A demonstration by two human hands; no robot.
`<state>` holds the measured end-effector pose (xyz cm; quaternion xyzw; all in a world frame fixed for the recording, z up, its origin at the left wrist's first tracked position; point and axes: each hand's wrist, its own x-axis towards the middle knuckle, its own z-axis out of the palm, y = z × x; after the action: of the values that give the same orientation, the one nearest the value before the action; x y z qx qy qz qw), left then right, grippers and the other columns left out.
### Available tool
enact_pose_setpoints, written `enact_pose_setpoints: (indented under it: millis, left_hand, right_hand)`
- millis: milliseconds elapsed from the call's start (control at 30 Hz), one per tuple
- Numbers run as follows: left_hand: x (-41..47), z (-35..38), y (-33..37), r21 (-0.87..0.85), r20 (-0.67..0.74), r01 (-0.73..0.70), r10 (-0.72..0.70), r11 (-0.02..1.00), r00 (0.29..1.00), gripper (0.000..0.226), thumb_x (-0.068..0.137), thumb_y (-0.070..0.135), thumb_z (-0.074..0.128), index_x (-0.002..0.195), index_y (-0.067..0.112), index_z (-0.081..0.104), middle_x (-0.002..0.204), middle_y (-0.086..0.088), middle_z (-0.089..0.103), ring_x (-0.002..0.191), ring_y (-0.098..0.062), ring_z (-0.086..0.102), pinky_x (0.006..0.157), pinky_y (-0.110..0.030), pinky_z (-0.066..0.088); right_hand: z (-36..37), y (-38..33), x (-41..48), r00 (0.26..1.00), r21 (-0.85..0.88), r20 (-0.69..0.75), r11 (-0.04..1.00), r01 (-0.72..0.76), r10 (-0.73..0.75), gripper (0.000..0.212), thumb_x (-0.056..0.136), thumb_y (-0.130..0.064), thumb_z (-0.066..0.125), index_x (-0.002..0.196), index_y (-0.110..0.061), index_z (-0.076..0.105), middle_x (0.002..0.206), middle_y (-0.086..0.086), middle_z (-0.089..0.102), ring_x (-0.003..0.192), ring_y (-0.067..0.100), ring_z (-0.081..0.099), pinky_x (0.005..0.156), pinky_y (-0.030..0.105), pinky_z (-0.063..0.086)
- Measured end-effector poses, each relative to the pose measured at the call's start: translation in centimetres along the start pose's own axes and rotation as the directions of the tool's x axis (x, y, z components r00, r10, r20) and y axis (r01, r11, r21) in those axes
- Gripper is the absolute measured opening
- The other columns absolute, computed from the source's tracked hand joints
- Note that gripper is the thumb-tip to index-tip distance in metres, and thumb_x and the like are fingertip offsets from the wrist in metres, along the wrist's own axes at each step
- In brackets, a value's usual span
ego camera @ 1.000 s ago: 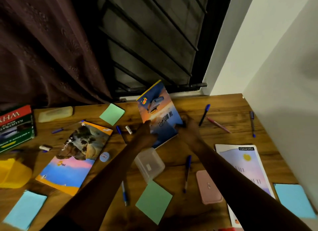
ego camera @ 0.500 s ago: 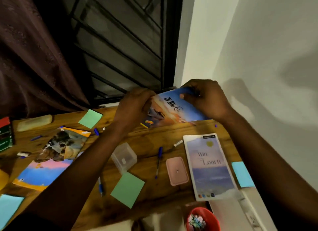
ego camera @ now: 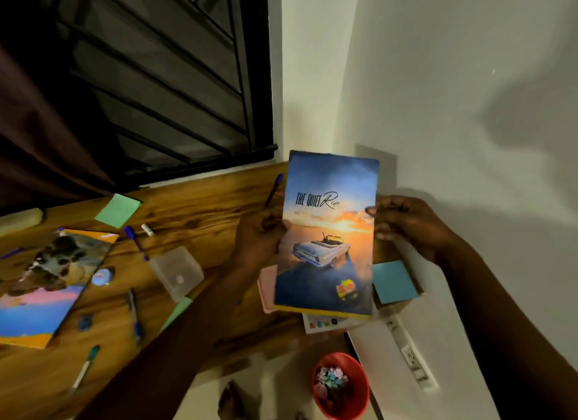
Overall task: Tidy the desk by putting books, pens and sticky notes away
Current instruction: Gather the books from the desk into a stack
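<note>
I hold a notebook (ego camera: 328, 231) with a blue and orange sunset cover and a white car upright above the right end of the wooden desk (ego camera: 200, 210). My left hand (ego camera: 259, 238) grips its left edge and my right hand (ego camera: 406, 222) pinches its right edge. A second notebook (ego camera: 53, 282) with a dog picture lies flat at the left. Several blue pens lie on the desk, among them a pen (ego camera: 136, 242) near the middle and a pen (ego camera: 273, 189) at the back. A green sticky pad (ego camera: 118, 210) lies at the back and a blue sticky pad (ego camera: 393, 282) at the right.
A clear plastic box (ego camera: 176, 271) sits mid-desk. A pink case (ego camera: 266, 289) and another notebook's corner (ego camera: 325, 322) show beneath the held one. A red bowl (ego camera: 341, 385) stands below the desk edge, beside a white power strip (ego camera: 409, 357). The wall is close on the right.
Both hands lifted the sunset notebook from the back of the desk, turned it upright and brought it toward me on the right. My view swung right.
</note>
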<state>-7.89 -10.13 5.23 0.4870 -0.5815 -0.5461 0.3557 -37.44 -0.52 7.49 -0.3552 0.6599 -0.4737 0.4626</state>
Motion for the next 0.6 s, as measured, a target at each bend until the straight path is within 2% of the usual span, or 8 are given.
enact_pose_setpoints:
  millis: [100,200,267,333,400,467,533,600]
  left_hand:
    - [-1.2,2.6,-3.4,-0.056,-0.033,0.208,-0.21,0.976,0.977,0.007,0.094,0.011,0.069,0.096,0.017,0.072,0.094,-0.006,0.075,0.085,-0.028,0.073,0.074,-0.045,0.062]
    - [-1.5,4.8,-6.6,-0.023,-0.067,0.305,-0.306,0.952,0.95,0.004,0.093,0.012,0.069,0.097,0.013,0.071,0.088,-0.01,0.071,0.08,-0.027,0.067,0.071,-0.038,0.057]
    - [-1.3,5.6,-8.1,0.079,-0.077,0.338,-0.333,0.938,0.94,0.019,0.094,0.016,0.068,0.111,0.008,0.07,0.1,-0.016,0.071,0.092,-0.032,0.069,0.084,-0.044,0.06]
    - [-1.1,5.8,-8.7,0.176,-0.066,0.339,-0.332,0.924,0.941,0.023,0.095,0.017,0.067,0.116,0.006,0.07,0.109,-0.018,0.072,0.098,-0.034,0.069,0.088,-0.05,0.06]
    - [-0.8,5.6,-8.8,0.28,-0.058,0.313,-0.31,0.907,0.949,0.022,0.094,0.013,0.068,0.114,0.005,0.072,0.111,-0.017,0.073,0.096,-0.033,0.071,0.083,-0.049,0.061]
    - [-0.3,5.2,-8.7,0.376,-0.038,0.26,-0.265,0.89,0.963,0.021,0.092,0.01,0.068,0.111,0.003,0.073,0.111,-0.018,0.074,0.096,-0.034,0.072,0.08,-0.044,0.062]
    - [0.0,4.9,-8.3,0.473,-0.011,0.184,-0.204,0.862,0.979,0.021,0.091,0.009,0.07,0.11,0.003,0.075,0.111,-0.018,0.075,0.095,-0.031,0.073,0.073,-0.033,0.058]
    - [0.3,4.7,-8.1,0.563,0.019,0.125,-0.164,0.817,0.986,0.022,0.088,0.01,0.073,0.109,0.003,0.076,0.11,-0.016,0.076,0.095,-0.028,0.073,0.067,-0.024,0.05]
  right_hand:
    - [0.6,3.9,-0.4,0.996,-0.014,0.049,0.997,-0.073,0.074,0.03,0.08,-0.01,0.083,0.108,-0.018,0.077,0.09,0.006,0.074,0.069,0.016,0.064,0.059,0.028,0.053]
    - [1.4,6.7,-0.3,0.99,-0.135,-0.092,0.984,-0.12,0.108,0.028,0.075,0.001,0.083,0.096,-0.016,0.076,0.086,0.01,0.074,0.074,0.021,0.067,0.061,0.034,0.056]
    - [2.0,7.9,0.0,0.978,-0.159,-0.171,0.976,-0.146,0.119,0.027,0.073,0.006,0.082,0.091,-0.014,0.076,0.085,0.013,0.073,0.077,0.026,0.068,0.068,0.044,0.059]
    - [2.6,8.6,0.4,0.968,-0.211,-0.228,0.965,-0.154,0.105,0.027,0.071,0.005,0.082,0.085,-0.017,0.076,0.084,0.011,0.073,0.078,0.029,0.07,0.076,0.052,0.062]
    - [3.1,9.2,0.8,0.966,-0.302,-0.25,0.942,-0.147,0.07,0.027,0.072,0.001,0.083,0.087,-0.02,0.076,0.09,0.01,0.075,0.087,0.031,0.073,0.083,0.052,0.062]
    - [3.6,9.7,1.2,0.971,-0.37,-0.238,0.922,-0.117,0.028,0.027,0.074,-0.001,0.083,0.089,-0.022,0.075,0.094,0.01,0.077,0.088,0.025,0.073,0.084,0.044,0.062]
    - [4.1,10.3,1.6,0.98,-0.454,-0.198,0.888,-0.078,-0.015,0.026,0.075,0.0,0.081,0.093,-0.019,0.076,0.096,0.009,0.077,0.081,0.016,0.071,0.075,0.029,0.059]
    - [4.4,10.8,2.2,0.984,-0.543,-0.171,0.838,-0.049,-0.053,0.027,0.078,0.0,0.079,0.103,-0.009,0.077,0.102,0.012,0.077,0.09,0.022,0.071,0.08,0.027,0.054]
